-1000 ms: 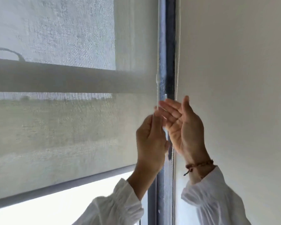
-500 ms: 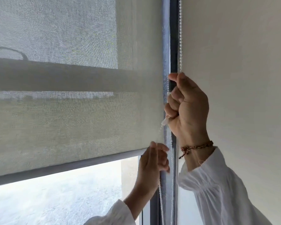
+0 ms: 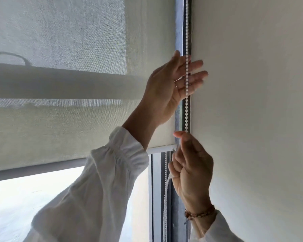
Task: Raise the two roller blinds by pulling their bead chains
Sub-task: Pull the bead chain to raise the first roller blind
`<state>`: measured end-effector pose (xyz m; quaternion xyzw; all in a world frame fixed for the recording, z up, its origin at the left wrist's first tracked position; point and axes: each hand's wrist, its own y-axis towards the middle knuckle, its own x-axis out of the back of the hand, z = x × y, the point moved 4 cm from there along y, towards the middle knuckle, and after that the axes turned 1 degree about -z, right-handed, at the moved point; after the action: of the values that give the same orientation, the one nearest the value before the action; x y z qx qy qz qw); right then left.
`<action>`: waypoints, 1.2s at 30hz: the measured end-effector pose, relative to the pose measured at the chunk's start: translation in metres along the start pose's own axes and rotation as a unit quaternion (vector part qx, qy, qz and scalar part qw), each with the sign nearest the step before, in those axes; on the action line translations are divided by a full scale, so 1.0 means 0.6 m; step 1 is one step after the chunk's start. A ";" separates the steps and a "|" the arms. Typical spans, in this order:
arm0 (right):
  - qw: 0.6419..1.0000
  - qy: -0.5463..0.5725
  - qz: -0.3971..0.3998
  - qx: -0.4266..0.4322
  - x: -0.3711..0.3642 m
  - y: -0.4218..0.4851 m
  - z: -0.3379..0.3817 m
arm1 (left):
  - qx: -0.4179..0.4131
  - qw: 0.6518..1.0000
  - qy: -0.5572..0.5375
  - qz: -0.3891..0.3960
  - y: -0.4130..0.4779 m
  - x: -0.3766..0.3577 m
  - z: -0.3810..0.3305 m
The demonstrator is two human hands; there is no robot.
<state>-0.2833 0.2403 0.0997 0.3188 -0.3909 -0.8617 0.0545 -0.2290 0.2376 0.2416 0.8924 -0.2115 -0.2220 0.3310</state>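
A translucent grey roller blind (image 3: 63, 119) covers the left window, its bottom bar (image 3: 33, 169) partway up with bright glass below. A white bead chain (image 3: 187, 32) hangs in the gap between this blind and the opaque cream blind (image 3: 252, 102) on the right. My left hand (image 3: 168, 88) is raised with fingers spread behind the chain, which runs across them. Lower down, my right hand (image 3: 191, 165) is closed around the chain, thumb on top. The chain's slack (image 3: 165, 198) hangs beneath that fist.
A dark window frame post (image 3: 178, 23) runs vertically between the two blinds. Through the left blind a horizontal rail and a curved handle shape show as shadows. White sleeves cover both forearms; a braided bracelet (image 3: 199, 213) sits on the right wrist.
My right hand has pulled the chain down from above to below. My left hand has risen and opened behind the chain. The left blind's bottom bar has climbed.
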 end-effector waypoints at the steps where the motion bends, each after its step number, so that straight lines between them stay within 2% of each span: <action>1: 1.000 0.000 0.011 -0.007 0.001 -0.007 -0.009 | 0.011 1.000 -0.003 -0.013 0.001 -0.006 0.001; 3: 0.999 0.002 0.025 -0.025 0.004 -0.016 -0.023 | 0.011 0.997 0.020 -0.070 0.003 -0.010 0.008; 6: 0.999 0.006 0.028 -0.040 0.005 -0.009 -0.024 | -0.046 0.990 0.014 -0.134 -0.004 -0.015 0.016; 9: 0.995 0.056 0.013 -0.084 -0.001 0.010 -0.018 | -0.079 0.986 -0.037 -0.139 -0.007 -0.023 0.015; 12: 0.987 0.108 0.030 -0.119 0.004 0.030 -0.016 | -0.094 0.985 -0.020 -0.144 -0.014 -0.022 0.025; 14: 0.985 0.105 0.050 -0.126 0.009 0.046 -0.011 | -0.104 0.984 0.003 -0.143 -0.027 -0.011 0.045; 17: 0.992 0.034 0.025 -0.121 0.021 0.070 0.003 | -0.123 0.983 0.034 -0.129 -0.059 0.019 0.093; 21: 0.991 -0.037 -0.013 -0.131 0.025 0.101 0.021 | -0.078 0.983 0.057 -0.158 -0.121 0.060 0.179; 27: 0.992 -0.040 -0.005 -0.116 -0.008 0.148 0.064 | 0.042 0.977 0.093 -0.185 -0.191 0.075 0.259; 32: 0.990 -0.095 -0.028 -0.099 -0.037 0.177 0.092 | 0.043 0.976 0.118 -0.178 -0.198 0.067 0.266; 36: 0.992 -0.083 -0.043 -0.084 -0.050 0.185 0.097 | 0.042 0.975 0.123 -0.177 -0.202 0.069 0.267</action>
<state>-0.3111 0.2114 0.2224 0.2568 -0.3057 -0.9168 0.0109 -0.2533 0.2203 0.0389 0.9494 -0.0166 -0.1562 0.2719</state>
